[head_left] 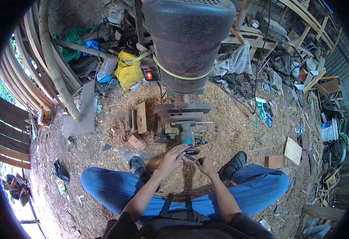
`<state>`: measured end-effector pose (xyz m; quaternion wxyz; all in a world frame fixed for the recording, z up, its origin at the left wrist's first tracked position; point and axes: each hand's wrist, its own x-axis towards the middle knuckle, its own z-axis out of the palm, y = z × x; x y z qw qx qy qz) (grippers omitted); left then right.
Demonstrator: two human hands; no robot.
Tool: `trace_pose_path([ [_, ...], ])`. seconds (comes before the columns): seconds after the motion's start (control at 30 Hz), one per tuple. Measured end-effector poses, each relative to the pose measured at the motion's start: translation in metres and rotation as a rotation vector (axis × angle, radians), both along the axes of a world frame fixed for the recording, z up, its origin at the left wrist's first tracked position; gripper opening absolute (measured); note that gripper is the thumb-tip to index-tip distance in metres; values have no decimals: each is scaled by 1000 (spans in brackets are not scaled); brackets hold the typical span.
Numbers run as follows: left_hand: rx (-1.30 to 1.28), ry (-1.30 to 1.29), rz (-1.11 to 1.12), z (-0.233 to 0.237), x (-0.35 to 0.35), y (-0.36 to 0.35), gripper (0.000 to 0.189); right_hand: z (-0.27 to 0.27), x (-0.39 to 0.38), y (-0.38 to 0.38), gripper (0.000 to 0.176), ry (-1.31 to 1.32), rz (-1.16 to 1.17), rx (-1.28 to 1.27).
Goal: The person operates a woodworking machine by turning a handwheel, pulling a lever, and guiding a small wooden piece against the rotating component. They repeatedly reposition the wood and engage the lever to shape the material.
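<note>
A teal machine part (187,138) with a dark round handwheel (192,151) points toward me from a metal vise (182,114). My left hand (173,157) rests on the left side of the handwheel, its fingers over the rim. My right hand (207,166), just right of the wheel, is closed around the end of a thin dark bar (190,158) that runs toward the wheel. Whether the bar is joined to the wheel cannot be made out. Above the vise stands a large dark machine head (184,44) with a yellow band around it.
A switch box (149,74) glows red on the machine's left. Wood blocks (141,118) and a reddish block (136,142) lie left of the vise. Sawdust and shavings cover the floor. More blocks (292,151) lie at right. A pole (55,63) leans at left, and a cable (257,91) hangs at right.
</note>
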<state>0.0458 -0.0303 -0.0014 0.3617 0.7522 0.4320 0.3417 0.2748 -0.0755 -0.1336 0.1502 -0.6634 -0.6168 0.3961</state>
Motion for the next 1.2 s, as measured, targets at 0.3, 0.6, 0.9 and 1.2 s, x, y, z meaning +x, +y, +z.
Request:
trace_pose_path([
  [0.3,14,-31,13,0,3,0,31,11,-10,12,44,-178,-11,-136],
  [0.6,16,-78,-15,-13,0,8,28,31,-22,15,40,-242,-66,-174],
  [0.9,-27,-160,6,-18,-2,8,27,56,-41,13,63,-450,-110,-147],
  [1.2,-83,-159,-4,-10,0,7,24,30,-18,37,52,184,-119,-613],
])
